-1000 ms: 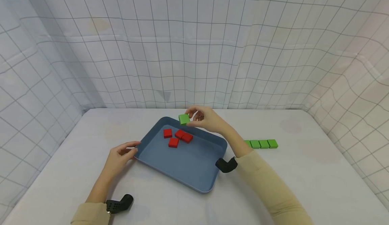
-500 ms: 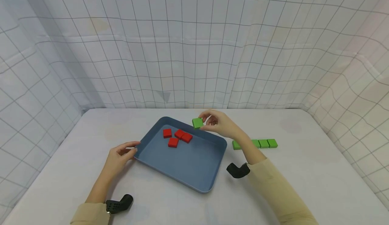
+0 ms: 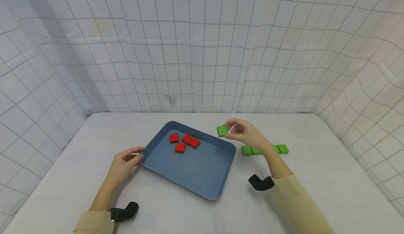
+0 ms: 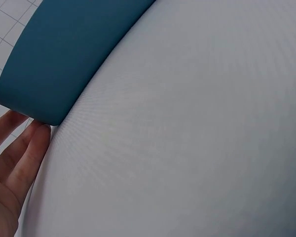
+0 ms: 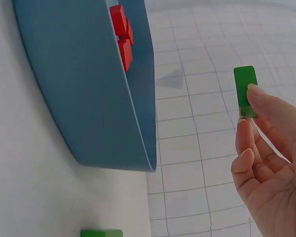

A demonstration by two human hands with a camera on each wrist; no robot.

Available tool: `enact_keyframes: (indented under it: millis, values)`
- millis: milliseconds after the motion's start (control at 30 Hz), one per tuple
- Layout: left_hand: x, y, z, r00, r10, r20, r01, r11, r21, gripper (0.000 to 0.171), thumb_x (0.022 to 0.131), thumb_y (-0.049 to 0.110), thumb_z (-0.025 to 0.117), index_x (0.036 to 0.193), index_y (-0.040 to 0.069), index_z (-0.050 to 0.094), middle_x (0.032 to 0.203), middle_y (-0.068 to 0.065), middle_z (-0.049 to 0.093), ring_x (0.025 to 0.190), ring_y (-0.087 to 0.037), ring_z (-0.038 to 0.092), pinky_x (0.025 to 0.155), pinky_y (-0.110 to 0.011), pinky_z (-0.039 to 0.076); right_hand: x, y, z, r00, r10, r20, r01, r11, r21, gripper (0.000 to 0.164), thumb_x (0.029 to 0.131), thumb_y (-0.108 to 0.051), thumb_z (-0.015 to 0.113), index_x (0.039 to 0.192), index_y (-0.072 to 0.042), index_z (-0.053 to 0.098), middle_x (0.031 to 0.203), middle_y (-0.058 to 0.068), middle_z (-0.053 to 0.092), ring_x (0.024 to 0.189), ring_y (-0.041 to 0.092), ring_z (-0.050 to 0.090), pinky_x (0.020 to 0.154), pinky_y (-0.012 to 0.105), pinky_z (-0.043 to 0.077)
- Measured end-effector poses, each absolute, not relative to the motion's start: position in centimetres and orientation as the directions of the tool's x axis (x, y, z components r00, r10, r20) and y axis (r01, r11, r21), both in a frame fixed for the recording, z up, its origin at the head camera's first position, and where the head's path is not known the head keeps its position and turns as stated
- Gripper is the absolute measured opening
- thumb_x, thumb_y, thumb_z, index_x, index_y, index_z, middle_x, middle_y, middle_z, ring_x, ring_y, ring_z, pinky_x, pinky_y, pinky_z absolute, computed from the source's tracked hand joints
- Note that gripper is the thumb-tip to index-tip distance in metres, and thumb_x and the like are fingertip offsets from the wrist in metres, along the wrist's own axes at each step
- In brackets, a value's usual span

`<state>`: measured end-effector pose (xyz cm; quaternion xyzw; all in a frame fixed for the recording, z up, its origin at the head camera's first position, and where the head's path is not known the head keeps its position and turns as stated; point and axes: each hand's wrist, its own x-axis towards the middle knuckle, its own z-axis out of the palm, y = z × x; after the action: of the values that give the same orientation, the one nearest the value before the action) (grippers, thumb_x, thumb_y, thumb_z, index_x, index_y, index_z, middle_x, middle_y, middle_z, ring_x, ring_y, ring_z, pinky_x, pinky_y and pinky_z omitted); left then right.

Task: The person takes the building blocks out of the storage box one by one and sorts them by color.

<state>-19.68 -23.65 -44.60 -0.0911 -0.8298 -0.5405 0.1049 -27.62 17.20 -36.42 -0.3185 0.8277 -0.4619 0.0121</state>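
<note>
My right hand (image 3: 247, 134) pinches a square green block (image 3: 222, 131) between thumb and fingers, held up near the far right rim of a blue-grey tray (image 3: 195, 169). In the right wrist view the pinched block (image 5: 245, 91) is seen edge-on, apart from the tray wall (image 5: 79, 84). At the tray's left corner my left hand (image 3: 123, 164) holds on, its fingers and thumb around the corner. The left wrist view has fingertips (image 4: 39, 133) against the tray's outer wall (image 4: 59, 64). Several red blocks (image 3: 180, 148) lie inside the tray, toward its far left part.
Right of the tray, a row of green blocks (image 3: 247, 150) lies on the white table (image 3: 315, 178); my right wrist covers part of it. A white gridded curtain (image 3: 202, 51) encloses the back and sides. Black cameras sit at both wrists.
My right hand has moved rightward and slightly nearer, carrying the green block from over the tray's far rim toward the right. The left hand, tray and red blocks stay as they were.
</note>
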Motion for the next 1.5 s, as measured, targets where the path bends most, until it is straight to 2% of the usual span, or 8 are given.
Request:
enact_keyframes:
  millis: [100,200,367,467,700,933,1167,1500]
  values:
    - [-19.7,-23.6,-44.6,-0.961,0.038,0.275,0.267,0.395,0.879,0.029,0.09,0.007,0.057,0.116,-0.005,0.059,0.11,-0.009,0.058,0.081,-0.003,0.06,0.063,-0.025,0.054,-27.5,18.0,-36.6,-0.803,-0.531,0.27,-0.51,0.379,-0.772,0.034,0.08,-0.009,0.07,0.111,-0.005,0.059,0.095,0.007,0.057,0.077,0.015,0.056,0.063,0.022,0.046]
    - [-19.6,-23.6,-44.6,-0.96,0.037,0.278,0.27,0.39,0.88,0.029,0.09,0.007,0.057,0.116,-0.005,0.059,0.109,-0.007,0.058,0.08,-0.003,0.06,0.063,-0.025,0.054,-27.3,18.8,-36.8,-0.812,-0.523,0.261,-0.5,0.391,-0.772,0.034,0.08,-0.01,0.07,0.111,-0.005,0.059,0.095,0.007,0.056,0.078,0.015,0.056,0.064,0.022,0.047]
    - [-19.7,-23.6,-44.5,-0.956,0.039,0.289,0.282,0.379,0.881,0.028,0.089,0.005,0.057,0.115,-0.006,0.059,0.105,0.008,0.06,0.08,-0.002,0.06,0.062,-0.023,0.054,-27.1,20.4,-37.1,-0.823,-0.513,0.244,-0.483,0.408,-0.775,0.033,0.08,-0.011,0.07,0.111,-0.005,0.059,0.096,0.008,0.056,0.077,0.016,0.055,0.065,0.022,0.047]
    - [-19.7,-23.6,-44.5,-0.955,0.042,0.292,0.286,0.374,0.882,0.028,0.089,0.005,0.057,0.114,-0.006,0.059,0.105,0.012,0.06,0.081,-0.002,0.06,0.062,-0.023,0.053,-26.8,21.5,-37.0,-0.836,-0.498,0.231,-0.47,0.431,-0.77,0.032,0.081,-0.01,0.069,0.111,-0.004,0.058,0.095,0.008,0.056,0.077,0.014,0.055,0.065,0.022,0.047]
    - [-19.6,-23.5,-44.4,-0.958,0.039,0.285,0.278,0.378,0.883,0.028,0.089,0.006,0.058,0.115,-0.005,0.06,0.106,0.009,0.06,0.082,-0.002,0.06,0.063,-0.022,0.053,-26.1,23.6,-36.8,-0.869,-0.45,0.208,-0.439,0.504,-0.743,0.03,0.081,-0.002,0.067,0.11,0.0,0.058,0.093,0.013,0.056,0.075,0.018,0.055,0.064,0.025,0.047]
    - [-19.6,-23.5,-44.4,-0.959,0.041,0.281,0.276,0.38,0.883,0.028,0.09,0.006,0.057,0.115,-0.006,0.059,0.106,0.001,0.059,0.081,-0.002,0.06,0.063,-0.022,0.053,-26.0,26.1,-37.6,-0.883,-0.425,0.198,-0.426,0.552,-0.717,0.03,0.083,-0.014,0.068,0.111,-0.005,0.059,0.093,0.007,0.056,0.077,0.012,0.055,0.066,0.021,0.047]
    - [-19.7,-23.5,-44.5,-0.959,0.035,0.28,0.272,0.383,0.883,0.028,0.089,0.007,0.057,0.115,-0.005,0.06,0.106,0.004,0.059,0.081,-0.002,0.06,0.063,-0.023,0.054,-25.7,29.0,-37.8,-0.882,-0.418,0.218,-0.435,0.545,-0.717,0.03,0.084,-0.013,0.067,0.111,-0.006,0.059,0.093,0.007,0.055,0.077,0.01,0.056,0.063,0.021,0.047]
    - [-19.7,-23.7,-44.7,-0.957,0.042,0.287,0.281,0.379,0.882,0.028,0.09,0.006,0.057,0.115,-0.005,0.06,0.107,0.005,0.06,0.082,-0.002,0.06,0.063,-0.023,0.054,-25.3,33.3,-38.8,-0.916,-0.347,0.2,-0.383,0.614,-0.69,0.033,0.085,-0.013,0.065,0.116,-0.005,0.056,0.099,0.008,0.055,0.082,0.006,0.055,0.066,0.019,0.047]
